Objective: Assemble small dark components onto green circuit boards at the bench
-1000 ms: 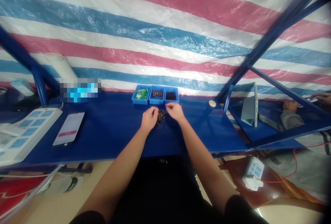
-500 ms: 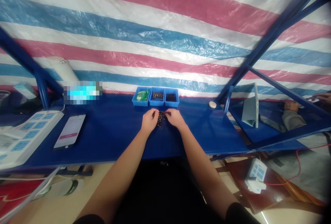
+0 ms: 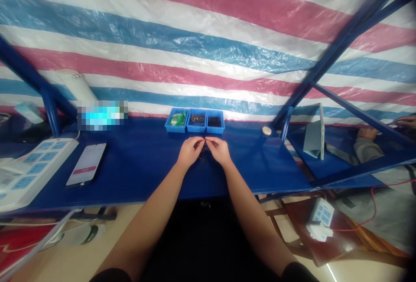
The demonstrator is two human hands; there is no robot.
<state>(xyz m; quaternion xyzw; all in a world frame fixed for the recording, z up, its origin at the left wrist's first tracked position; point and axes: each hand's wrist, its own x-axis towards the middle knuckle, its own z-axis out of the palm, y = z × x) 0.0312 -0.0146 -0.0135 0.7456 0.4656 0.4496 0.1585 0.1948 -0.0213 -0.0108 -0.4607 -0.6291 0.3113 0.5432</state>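
My left hand (image 3: 189,151) and my right hand (image 3: 220,151) meet over the blue table, thumbs and fingertips pinched close together. Whatever the fingertips hold is too small to make out. Small dark and brassy screw-like pieces (image 3: 200,156) show beneath and between the hands, mostly covered by them. Just beyond stand three blue bins side by side. A green plastic bag (image 3: 177,118) lies in the left bin (image 3: 175,129). Brassy and dark screw-like pieces (image 3: 197,119) fill the middle bin (image 3: 196,129), and dark ones (image 3: 214,121) the right bin (image 3: 215,130).
On the blue table (image 3: 136,160), a phone (image 3: 86,165) and a white power strip (image 3: 35,171) lie at left. A small round white object (image 3: 267,131) sits at right. Blue frame bars (image 3: 300,82) slope up beside a tablet (image 3: 316,136); another person's hand (image 3: 368,133) is beyond.
My hands have come together until their fingertips meet, now hiding most of the small pieces that showed between them. The view has shifted slightly.
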